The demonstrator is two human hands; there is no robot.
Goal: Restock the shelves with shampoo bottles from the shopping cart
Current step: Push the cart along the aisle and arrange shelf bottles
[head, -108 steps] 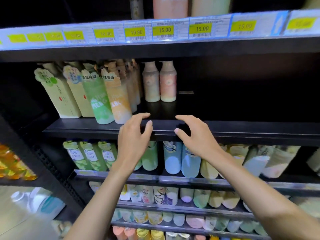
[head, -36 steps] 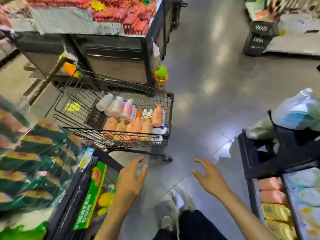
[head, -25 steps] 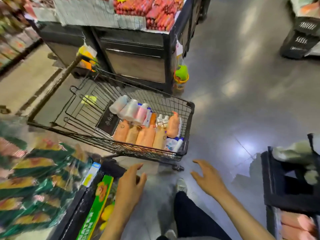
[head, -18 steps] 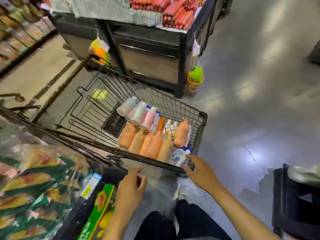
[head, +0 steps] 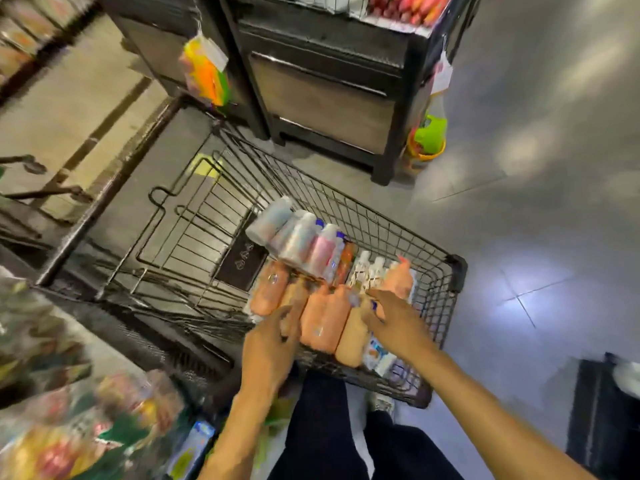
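Bagged goods (head: 52, 393): blurred packets on a shelf at the far left, beside the cart.
Shopping cart (head: 367, 220): black wire cart on the floor in front of the person's legs; its left half is bare and the bottles lie packed at its right end.
Left hand (head: 272, 348): reaches over the near rim; its fingers (head: 294, 311) lie fairly straight along one orange bottle, not curled round it.
Pale bottles (head: 301, 240): white and pink ones lying side by side, on the far side of the orange row.
Orange bottles (head: 323, 320): shampoo bottles lying in a row against the near wall, between the two hands.
Display stand (head: 322, 98): dark unit beyond the cart.
Right hand (head: 398, 323): over the right end of the row, fingers (head: 377, 296) spread; contact is too blurred to tell.
Green bucket (head: 431, 135): hangs at the stand's right corner.
Floor (head: 536, 237): grey and glossy.
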